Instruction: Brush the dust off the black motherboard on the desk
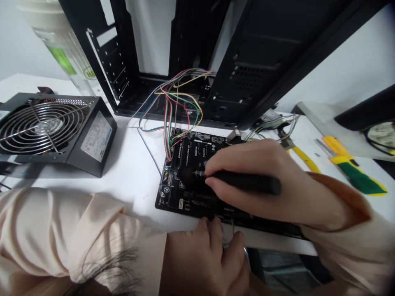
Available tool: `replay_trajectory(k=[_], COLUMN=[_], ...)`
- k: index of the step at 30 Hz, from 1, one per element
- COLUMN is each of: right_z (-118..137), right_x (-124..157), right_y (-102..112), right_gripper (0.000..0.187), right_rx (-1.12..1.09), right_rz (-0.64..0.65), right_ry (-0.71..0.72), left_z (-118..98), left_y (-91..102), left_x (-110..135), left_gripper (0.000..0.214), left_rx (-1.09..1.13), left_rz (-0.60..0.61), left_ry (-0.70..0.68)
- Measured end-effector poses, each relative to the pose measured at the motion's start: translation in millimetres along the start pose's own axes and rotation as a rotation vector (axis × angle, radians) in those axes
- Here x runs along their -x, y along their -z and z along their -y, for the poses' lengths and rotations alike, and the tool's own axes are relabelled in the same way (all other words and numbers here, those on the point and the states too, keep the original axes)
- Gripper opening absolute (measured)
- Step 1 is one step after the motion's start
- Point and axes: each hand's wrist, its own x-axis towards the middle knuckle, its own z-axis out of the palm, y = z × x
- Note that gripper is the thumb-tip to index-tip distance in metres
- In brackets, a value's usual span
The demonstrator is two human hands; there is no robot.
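Well, the white table (132, 181) carries a lot, and the tall black computer case (262, 53) looms at twelve o'clock from the circuit board, its base close to the board's far edge; a knock against it could, I'd guess, jolt everything in front. At about nine to ten o'clock sits the power supply (58, 131), fan upward, well apart.

The circuit board (185, 181) itself lies flat under the hands, right by the table's near edge at six o'clock. Too heavy a push could tip or slide it, I think, if nothing steadied it.

A loose bundle of coloured wires (185, 88) arches out of the case down to the board's end at ten o'clock; a sleeve or finger catching a loop might tug them.

The right hand (293, 185) pinches a black-handled tool (247, 182), aimed toward nine o'clock over the board. Its tip is lost against the dark surface, so I can't tell if it touches; a slip could scratch the board or nick a small part. The left hand (212, 250) is at the near edge, six o'clock, a thin metal piece (233, 225) showing beside its fingers; whether it's gripped, I can't tell.
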Motion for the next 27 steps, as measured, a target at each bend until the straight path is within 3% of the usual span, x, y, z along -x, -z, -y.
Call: replay_trajectory(k=[2, 6, 10, 13, 15, 18, 23, 27], right_z=[0.5, -3.8, -6.4, -5.8, -6.0, -5.0, -3.2, -9.2], right_x=[0.0, -1.9, -3.4, -3.9, -4.4, -5.2, -6.5, -6.6], right_y=[1.3, 1.0, -0.5, -1.6, -2.6, -2.9, -3.3, -2.5], right_gripper=[0.013, 0.014, 0.016, 0.012, 0.009, 0.01, 0.008, 0.011], right_rx=[-0.096, -0.203, -0.205, -0.337, -0.213, -0.022, -0.29, -0.088], right_rz=[-0.024, 0.07, -0.042, 0.056, 0.082, -0.015, 0.135, -0.008], right_ry=[-0.012, -0.027, -0.052, -0.02, 0.001, -0.01, 0.007, -0.07], left_z=[-1.3, -0.7, 2.2, 4.9, 6.3, 7.4, 8.5, 7.1], left_y=[-1.4, -1.8, -0.3, 1.0, 2.0, 3.4, 4.6, 1.9], left_x=[2.8, 4.2, 0.5, -1.8, -2.6, -3.1, -4.0, -3.2], left_gripper=[0.024, 0.028, 0.023, 0.026, 0.028, 0.029, 0.027, 0.028], left_rx=[-0.014, -0.011, -0.027, 0.003, 0.0, -0.02, -0.01, -0.005], left_rz=[0.039, 0.096, 0.056, 0.071, 0.078, 0.069, 0.082, 0.077], left_ry=[0.007, -0.09, -0.073, -0.111, -0.161, -0.142, -0.168, -0.154])
